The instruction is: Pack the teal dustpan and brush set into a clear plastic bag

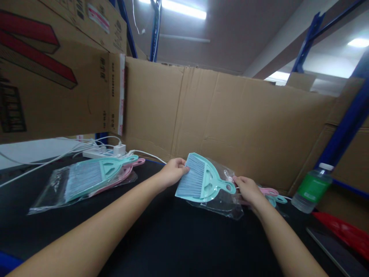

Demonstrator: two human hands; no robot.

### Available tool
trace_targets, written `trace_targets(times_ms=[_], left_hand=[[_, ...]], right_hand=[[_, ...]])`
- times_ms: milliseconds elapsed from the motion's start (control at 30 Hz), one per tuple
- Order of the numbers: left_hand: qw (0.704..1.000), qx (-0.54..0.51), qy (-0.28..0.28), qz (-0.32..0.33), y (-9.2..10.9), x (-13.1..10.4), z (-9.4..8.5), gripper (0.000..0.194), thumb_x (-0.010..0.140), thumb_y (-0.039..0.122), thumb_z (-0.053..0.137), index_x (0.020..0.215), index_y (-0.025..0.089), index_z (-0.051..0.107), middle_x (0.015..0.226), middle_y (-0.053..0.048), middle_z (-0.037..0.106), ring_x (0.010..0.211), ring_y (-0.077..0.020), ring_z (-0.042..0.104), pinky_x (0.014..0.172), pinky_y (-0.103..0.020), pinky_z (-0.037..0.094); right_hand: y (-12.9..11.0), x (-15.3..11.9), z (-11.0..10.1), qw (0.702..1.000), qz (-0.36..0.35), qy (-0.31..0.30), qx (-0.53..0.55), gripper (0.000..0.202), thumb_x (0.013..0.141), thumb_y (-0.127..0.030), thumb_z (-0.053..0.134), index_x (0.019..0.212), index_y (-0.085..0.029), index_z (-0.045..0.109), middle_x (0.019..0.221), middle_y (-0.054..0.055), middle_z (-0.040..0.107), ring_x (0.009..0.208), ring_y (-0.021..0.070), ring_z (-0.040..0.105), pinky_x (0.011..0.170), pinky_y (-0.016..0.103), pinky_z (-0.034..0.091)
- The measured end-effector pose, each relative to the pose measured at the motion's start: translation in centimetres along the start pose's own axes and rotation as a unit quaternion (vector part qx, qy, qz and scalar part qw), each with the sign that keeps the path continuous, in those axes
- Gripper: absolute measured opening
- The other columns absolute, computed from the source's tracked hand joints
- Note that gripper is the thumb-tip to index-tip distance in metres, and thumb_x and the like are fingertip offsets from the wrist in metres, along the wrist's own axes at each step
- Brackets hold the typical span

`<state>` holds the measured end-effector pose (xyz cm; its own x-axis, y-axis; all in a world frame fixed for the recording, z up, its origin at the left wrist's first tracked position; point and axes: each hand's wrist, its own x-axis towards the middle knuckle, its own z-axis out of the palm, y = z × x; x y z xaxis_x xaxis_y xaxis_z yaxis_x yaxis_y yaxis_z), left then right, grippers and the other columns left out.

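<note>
Two bare hands hold a small teal brush-and-dustpan set over a clear plastic bag at the centre of the frame.

The left hand (172, 172) pinches the bristle end of the teal brush set (201, 179), its grip closed on that edge. The right hand (248, 190) is at the handle end, its grip closed on the clear plastic bag (227, 206) lying under the set; whether it also touches the handle cannot be told. Both rest just above a black table (161, 238). At centre left lies a bagged stack of teal and pink sets (86, 179), with a white power strip (100, 152) behind it. More handles (273, 194) peek out right of the right hand. At right stands a green-labelled bottle (313, 188). A cardboard wall (230, 119) fills the background.
</note>
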<state>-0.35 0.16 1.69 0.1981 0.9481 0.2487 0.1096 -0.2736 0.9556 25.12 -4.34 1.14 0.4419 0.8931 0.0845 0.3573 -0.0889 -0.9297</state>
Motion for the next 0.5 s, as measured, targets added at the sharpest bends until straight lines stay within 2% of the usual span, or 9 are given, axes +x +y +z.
trace_targets(times_ms=[67, 200, 267, 300, 367, 400, 467, 500], left_hand=[[0.999, 0.023, 0.033, -0.008, 0.3, 0.2, -0.7, 0.006, 0.070, 0.018, 0.059, 0.075, 0.015, 0.056, 0.066, 0.001, 0.060, 0.064, -0.0139, 0.057, 0.060, -0.024, 0.042], [0.996, 0.040, 0.069, -0.044, 0.4, 0.6, -1.6, 0.006, 0.070, 0.020, 0.058, 0.074, 0.016, 0.056, 0.063, 0.001, 0.058, 0.060, -0.0136, 0.055, 0.056, -0.024, 0.040], [0.995, 0.041, 0.072, -0.054, 0.3, 0.7, -1.8, 0.008, 0.068, 0.020, 0.059, 0.073, 0.016, 0.056, 0.062, 0.001, 0.057, 0.059, -0.0134, 0.054, 0.054, -0.023, 0.039], [0.995, 0.041, 0.072, -0.056, 0.2, 0.7, -1.8, 0.009, 0.068, 0.021, 0.060, 0.073, 0.016, 0.056, 0.062, 0.001, 0.057, 0.058, -0.0133, 0.054, 0.054, -0.023, 0.038], [0.995, 0.040, 0.073, -0.056, 0.1, 0.7, -1.8, 0.010, 0.067, 0.022, 0.061, 0.073, 0.016, 0.056, 0.062, 0.001, 0.057, 0.059, -0.0135, 0.054, 0.054, -0.023, 0.038], [0.995, 0.039, 0.073, -0.056, 0.0, 0.7, -1.8, 0.010, 0.067, 0.022, 0.061, 0.073, 0.016, 0.056, 0.063, 0.001, 0.058, 0.060, -0.0138, 0.055, 0.055, -0.024, 0.039], [0.996, 0.028, 0.067, -0.060, 0.0, 0.6, -1.7, 0.009, 0.069, 0.022, 0.060, 0.074, 0.016, 0.057, 0.065, 0.000, 0.059, 0.063, -0.0140, 0.056, 0.057, -0.024, 0.040], [0.996, 0.016, 0.061, -0.063, 0.0, 0.6, -1.7, 0.008, 0.070, 0.022, 0.059, 0.074, 0.016, 0.057, 0.066, 0.000, 0.059, 0.064, -0.0141, 0.056, 0.058, -0.024, 0.041]], right_hand=[[0.2, 0.8, -1.2, 0.993, -0.027, 0.076, -0.085, 0.027, 0.077, -0.030, 0.058, 0.052, -0.021, 0.051, 0.046, 0.000, 0.054, 0.045, 0.0166, 0.056, 0.044, 0.025, 0.039], [0.9, 2.1, -5.6, 0.971, -0.033, 0.158, -0.177, 0.026, 0.071, -0.022, 0.059, 0.046, -0.022, 0.051, 0.050, 0.009, 0.057, 0.066, 0.0287, 0.063, 0.062, 0.037, 0.045], [1.2, 2.4, -7.7, 0.935, -0.034, 0.241, -0.256, 0.011, 0.070, -0.023, 0.057, 0.060, -0.020, 0.061, 0.067, 0.017, 0.065, 0.079, 0.0361, 0.063, 0.070, 0.047, 0.045], [1.3, 2.4, -8.4, 0.918, -0.044, 0.281, -0.276, 0.013, 0.071, -0.024, 0.055, 0.073, -0.017, 0.065, 0.079, 0.022, 0.066, 0.085, 0.0389, 0.062, 0.073, 0.050, 0.045], [0.9, 2.0, -8.5, 0.893, -0.089, 0.332, -0.290, 0.033, 0.075, -0.027, 0.052, 0.099, -0.009, 0.064, 0.099, 0.029, 0.064, 0.099, 0.0408, 0.059, 0.082, 0.054, 0.042], [0.6, 1.6, -7.9, 0.892, -0.120, 0.335, -0.280, 0.038, 0.077, -0.028, 0.051, 0.106, -0.007, 0.061, 0.105, 0.028, 0.062, 0.104, 0.0396, 0.057, 0.086, 0.052, 0.042], [-0.4, 0.7, -5.6, 0.920, -0.168, 0.289, -0.207, 0.035, 0.079, -0.032, 0.052, 0.106, -0.012, 0.061, 0.105, 0.021, 0.064, 0.104, 0.0338, 0.058, 0.085, 0.045, 0.045], [-0.9, 0.1, -4.1, 0.948, -0.172, 0.231, -0.134, 0.030, 0.079, -0.034, 0.053, 0.101, -0.016, 0.062, 0.099, 0.016, 0.066, 0.095, 0.0291, 0.061, 0.077, 0.039, 0.049]])
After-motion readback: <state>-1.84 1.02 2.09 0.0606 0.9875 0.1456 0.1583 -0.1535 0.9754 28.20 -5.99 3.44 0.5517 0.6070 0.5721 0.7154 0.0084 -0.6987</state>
